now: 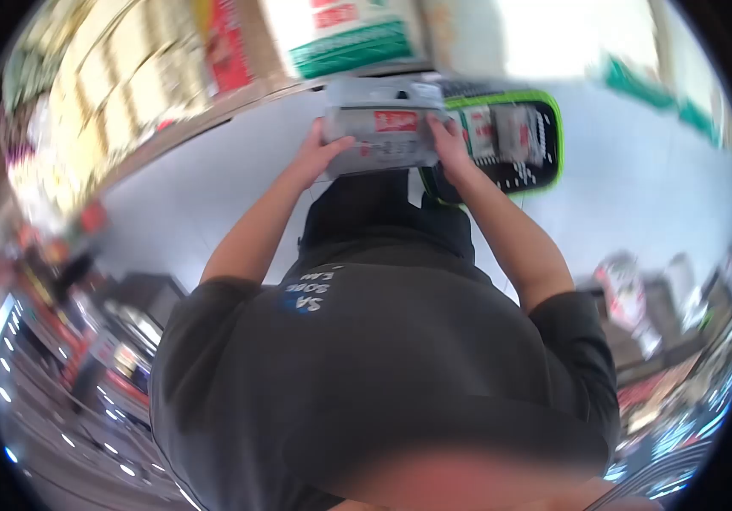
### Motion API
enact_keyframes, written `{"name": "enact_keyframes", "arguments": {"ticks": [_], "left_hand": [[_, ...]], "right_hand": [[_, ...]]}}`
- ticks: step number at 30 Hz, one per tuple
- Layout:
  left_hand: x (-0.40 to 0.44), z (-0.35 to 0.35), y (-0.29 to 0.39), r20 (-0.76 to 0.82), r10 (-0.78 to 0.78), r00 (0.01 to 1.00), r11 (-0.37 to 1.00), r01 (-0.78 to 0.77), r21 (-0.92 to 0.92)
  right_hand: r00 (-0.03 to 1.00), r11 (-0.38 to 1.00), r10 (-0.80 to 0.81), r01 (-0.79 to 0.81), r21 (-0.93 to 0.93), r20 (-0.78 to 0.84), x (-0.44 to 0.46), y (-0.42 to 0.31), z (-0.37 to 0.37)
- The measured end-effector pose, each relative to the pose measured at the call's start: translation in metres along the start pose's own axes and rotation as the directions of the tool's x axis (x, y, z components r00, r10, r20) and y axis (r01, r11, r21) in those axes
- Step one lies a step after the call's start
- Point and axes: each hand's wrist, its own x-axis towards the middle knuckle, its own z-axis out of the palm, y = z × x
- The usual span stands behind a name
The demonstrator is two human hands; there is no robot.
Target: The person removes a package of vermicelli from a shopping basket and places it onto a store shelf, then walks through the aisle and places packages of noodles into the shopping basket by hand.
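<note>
A grey plastic package (pixel 383 140) with a red label and printed characters is held out in front of my body. My left hand (pixel 323 153) grips its left side, the thumb lying across the front. On the right side my right hand (pixel 451 146) holds the same package, its fingers partly hidden behind it. Just beside my right hand is a black shopping basket (pixel 559 128) with a bright green rim. White and grey packages (pixel 502 132) lie inside it.
White sacks with green and red print (pixel 349 51) stand at the far edge. Stacked pale yellow packages (pixel 127 68) fill the upper left. Blurred shelves or displays with goods (pixel 647 315) lie to the right, and pale tiled floor (pixel 213 187) surrounds me.
</note>
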Motion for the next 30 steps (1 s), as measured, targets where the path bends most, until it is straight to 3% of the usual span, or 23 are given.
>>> {"name": "enact_keyframes", "arguments": {"ticks": [1,5,8,10,12,13,14,15,16,18,21,24,26,30], "left_hand": [[0.0,0.003,0.0,0.019,-0.014,1.0,0.999,0.013,0.044],[0.016,0.042,0.013,0.158,-0.071,0.985,0.984,0.044,0.171],[0.046,0.094,0.014,0.28,-0.06,0.958,0.93,-0.048,0.364],[0.069,0.136,0.015,0.425,-0.092,0.901,0.905,-0.102,0.412],[0.109,0.166,-0.015,0.543,-0.104,0.833,0.876,-0.182,0.447],[0.124,0.184,-0.023,0.649,-0.171,0.741,0.897,-0.155,0.413],[0.16,0.189,-0.057,0.668,-0.117,0.734,0.844,-0.281,0.457],[0.155,0.214,-0.044,0.574,-0.061,0.816,0.673,-0.391,0.628],[0.177,0.25,-0.053,0.532,-0.139,0.836,0.6,-0.356,0.716],[0.194,0.28,-0.066,0.505,-0.151,0.85,0.582,-0.336,0.741],[0.232,0.304,-0.089,0.397,-0.107,0.911,0.456,-0.31,0.834],[0.295,0.303,-0.142,0.419,-0.055,0.906,0.545,-0.325,0.773],[0.289,0.316,-0.129,0.41,-0.106,0.906,0.539,-0.295,0.789],[0.319,0.321,-0.163,0.377,-0.13,0.917,0.496,-0.269,0.826]], "right_hand": [[0.999,1.0,0.023,-0.024,0.013,0.023,-0.008,0.003,-0.009],[0.986,0.981,0.055,-0.025,0.191,-0.155,-0.01,0.075,-0.042],[0.945,0.921,0.188,-0.075,0.383,-0.268,-0.036,0.105,-0.066],[0.895,0.909,0.25,-0.086,0.409,-0.369,-0.019,0.16,-0.084],[0.873,0.858,0.292,-0.059,0.51,-0.39,-0.027,0.182,-0.104],[0.941,0.831,0.226,-0.05,0.555,-0.254,-0.004,0.229,-0.119],[0.958,0.758,0.177,0.013,0.652,-0.225,-0.002,0.238,-0.126],[0.966,0.668,0.139,0.071,0.741,-0.218,-0.003,0.238,-0.132],[0.937,0.657,0.238,0.039,0.753,-0.256,0.013,0.242,-0.142],[0.814,0.633,0.473,-0.047,0.773,-0.337,0.013,0.25,-0.155],[0.927,0.47,0.32,0.023,0.883,-0.195,0.071,0.301,-0.173],[0.874,0.46,0.452,-0.056,0.886,-0.18,0.102,0.305,-0.182],[0.848,0.476,0.496,-0.084,0.876,-0.188,0.135,0.332,-0.185],[0.777,0.404,0.594,-0.065,0.912,-0.208,0.148,0.313,-0.186]]}}
